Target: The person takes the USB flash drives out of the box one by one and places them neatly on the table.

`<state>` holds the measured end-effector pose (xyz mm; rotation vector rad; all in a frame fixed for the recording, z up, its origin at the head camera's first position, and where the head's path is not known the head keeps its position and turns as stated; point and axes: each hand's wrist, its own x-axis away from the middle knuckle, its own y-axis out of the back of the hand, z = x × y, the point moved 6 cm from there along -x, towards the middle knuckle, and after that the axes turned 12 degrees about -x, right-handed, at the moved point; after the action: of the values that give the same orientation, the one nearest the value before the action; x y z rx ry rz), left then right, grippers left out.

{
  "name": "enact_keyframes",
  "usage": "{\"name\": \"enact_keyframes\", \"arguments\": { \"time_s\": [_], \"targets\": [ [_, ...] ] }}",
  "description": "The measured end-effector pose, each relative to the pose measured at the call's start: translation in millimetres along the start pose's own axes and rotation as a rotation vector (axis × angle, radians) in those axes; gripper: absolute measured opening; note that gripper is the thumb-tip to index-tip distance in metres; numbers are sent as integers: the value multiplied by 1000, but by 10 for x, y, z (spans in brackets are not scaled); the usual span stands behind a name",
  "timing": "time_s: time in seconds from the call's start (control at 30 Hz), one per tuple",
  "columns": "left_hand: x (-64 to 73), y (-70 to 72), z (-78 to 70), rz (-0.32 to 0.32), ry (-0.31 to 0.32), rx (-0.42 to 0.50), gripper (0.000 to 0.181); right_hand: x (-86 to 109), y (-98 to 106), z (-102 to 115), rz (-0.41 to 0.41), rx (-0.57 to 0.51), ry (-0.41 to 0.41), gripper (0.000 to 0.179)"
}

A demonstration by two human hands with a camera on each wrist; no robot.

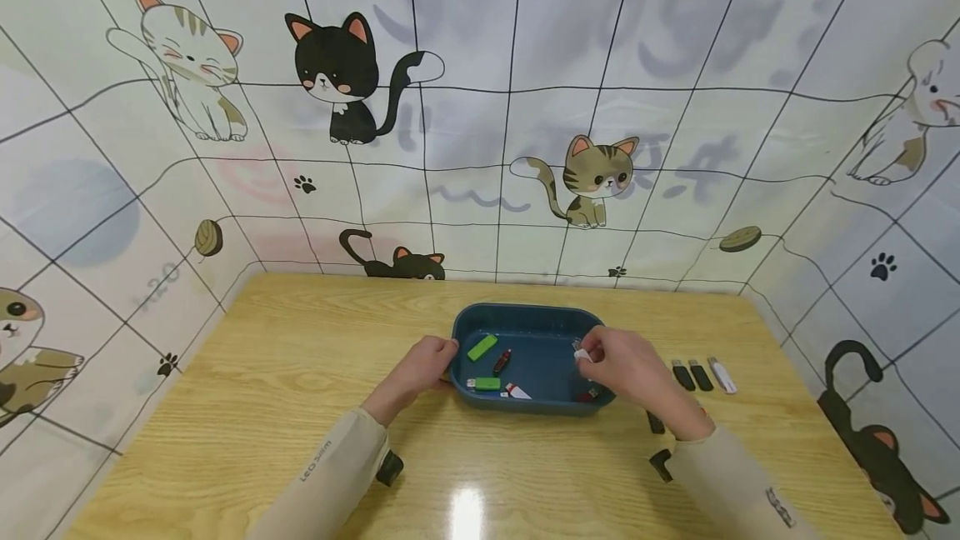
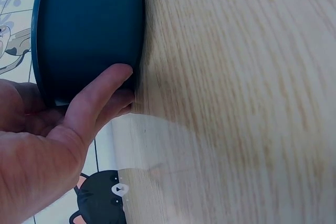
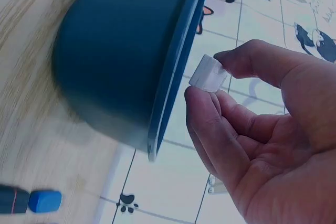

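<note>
A dark blue rectangular plastic tray (image 1: 525, 407) stands on the wooden table. My left hand (image 1: 424, 363) grips its left end; the left wrist view shows the thumb (image 2: 100, 90) against the outer wall. At the right end, my right hand (image 1: 628, 367) pinches a small white USB stick (image 3: 209, 74) between thumb and fingertips, near the rim. Inside the tray lie a green USB stick (image 1: 482, 347), another green stick (image 1: 487, 383) with its metal plug showing, a dark red one (image 1: 502, 361), a white and red one (image 1: 517, 392), and a dark red piece (image 1: 587, 396) partly in shadow.
Right of the tray, two black USB sticks (image 1: 701, 375) and a white stick (image 1: 722, 375) lie side by side. Another black stick (image 1: 656, 422) is partly hidden by the right forearm. A cat-patterned cloth (image 1: 465, 132) rises behind the wooden table (image 1: 300, 340).
</note>
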<state>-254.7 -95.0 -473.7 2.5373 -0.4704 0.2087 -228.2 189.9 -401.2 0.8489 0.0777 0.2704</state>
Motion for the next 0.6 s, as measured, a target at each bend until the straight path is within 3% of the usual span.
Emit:
{"name": "enact_keyframes", "arguments": {
  "time_s": [0.6],
  "targets": [
    [-8,-3,2,-7,12,0,41,350,410,-372,-111,29,-33,21]
  ]
}}
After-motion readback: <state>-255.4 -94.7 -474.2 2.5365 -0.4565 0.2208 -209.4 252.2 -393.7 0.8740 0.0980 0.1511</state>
